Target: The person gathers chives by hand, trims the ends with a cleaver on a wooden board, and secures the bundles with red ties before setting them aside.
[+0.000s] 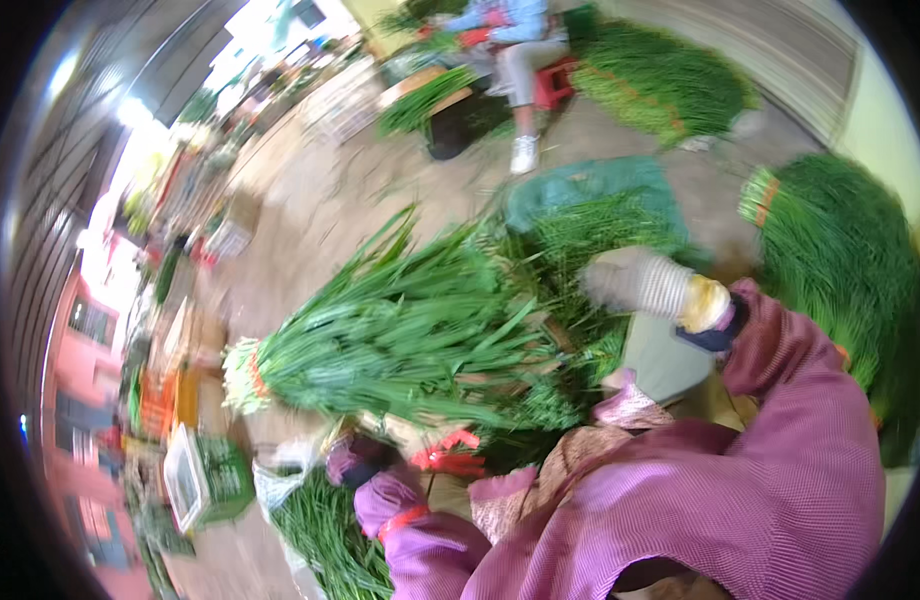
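A big bundle of long green leaves (400,330), tied with an orange band near its pale stem ends, lies across the middle. My left hand (355,454), blurred and dark, is beside the bundle's lower edge, near the stem end; its fingers are not clear. My right hand (625,281), in a pale knitted glove, is over a heap of loose thin green stalks (580,232), right of the bundle; blur hides its fingers. Red ribbon strips (452,454) lie between my arms, close to my lap.
Banded green bunches (827,255) stand at the right, more (655,82) at the top. Another person (527,60) sits on a red stool (554,84) by a black bucket (460,124). A bag of greens (325,525) is at lower left, near a green-and-white box (209,480).
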### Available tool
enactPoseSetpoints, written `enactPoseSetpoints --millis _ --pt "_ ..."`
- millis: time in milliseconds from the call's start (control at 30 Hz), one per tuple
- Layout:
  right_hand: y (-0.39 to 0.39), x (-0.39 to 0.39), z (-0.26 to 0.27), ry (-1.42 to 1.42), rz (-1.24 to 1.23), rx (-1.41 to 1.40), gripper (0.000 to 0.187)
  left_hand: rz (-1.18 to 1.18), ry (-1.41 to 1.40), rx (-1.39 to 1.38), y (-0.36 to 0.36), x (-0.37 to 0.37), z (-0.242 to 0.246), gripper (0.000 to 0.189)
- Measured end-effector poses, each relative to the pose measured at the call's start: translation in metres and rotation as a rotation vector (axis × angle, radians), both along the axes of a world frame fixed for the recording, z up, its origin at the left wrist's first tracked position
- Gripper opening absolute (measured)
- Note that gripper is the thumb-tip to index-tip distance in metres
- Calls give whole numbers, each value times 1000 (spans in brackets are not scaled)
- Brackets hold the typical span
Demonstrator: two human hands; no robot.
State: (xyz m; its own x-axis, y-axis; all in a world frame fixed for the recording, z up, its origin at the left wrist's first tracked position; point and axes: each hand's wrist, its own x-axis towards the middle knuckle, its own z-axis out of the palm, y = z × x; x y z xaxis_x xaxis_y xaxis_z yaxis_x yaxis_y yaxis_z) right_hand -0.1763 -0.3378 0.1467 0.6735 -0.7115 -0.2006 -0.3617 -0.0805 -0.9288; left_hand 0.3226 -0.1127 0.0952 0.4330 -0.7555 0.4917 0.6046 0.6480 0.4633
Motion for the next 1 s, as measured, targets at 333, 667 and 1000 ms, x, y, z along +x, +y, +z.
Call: enactPoseSetpoints --millis 333,667,1000 --pt "81 4 14 -645 719 1106 67 357 -1389 797 19 -191 127 70" --pt "99 -44 -33 -1035 392 958 56 167 -2460 -146 -49 -319 124 66" --pt "-2 -179 -77 -1385 -53 88 34 965 -2136 -847 -146 -425 160 78"
